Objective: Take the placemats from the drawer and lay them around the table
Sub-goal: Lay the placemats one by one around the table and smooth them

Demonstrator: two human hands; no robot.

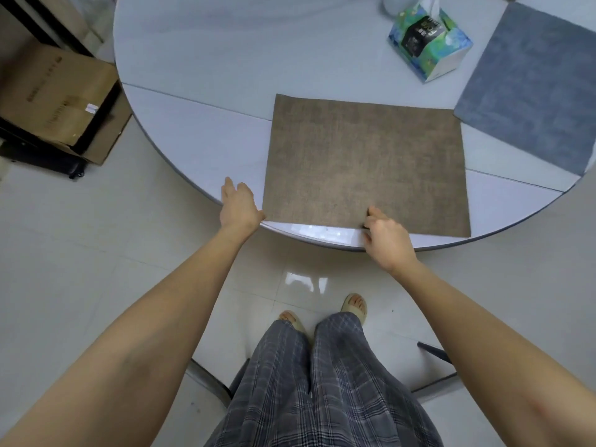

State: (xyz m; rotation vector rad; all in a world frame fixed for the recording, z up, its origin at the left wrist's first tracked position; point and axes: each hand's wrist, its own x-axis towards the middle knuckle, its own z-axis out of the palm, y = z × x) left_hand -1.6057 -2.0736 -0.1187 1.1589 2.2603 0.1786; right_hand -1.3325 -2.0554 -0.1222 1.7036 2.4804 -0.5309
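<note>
A brown placemat (364,166) lies flat on the round white table (200,130), its near edge along the table's front rim. My left hand (238,204) rests at the mat's near left corner, fingers spread over the table, touching the corner. My right hand (387,237) pinches the near edge of the brown placemat a little right of its middle. A grey-blue placemat (532,91) lies flat at the table's right side, apart from the brown one.
A tissue box (429,43) stands at the back right of the table, with a white object (396,3) behind it. Cardboard boxes (54,91) sit on a low black rack at the left. Chair legs (209,379) flank my legs on the tiled floor.
</note>
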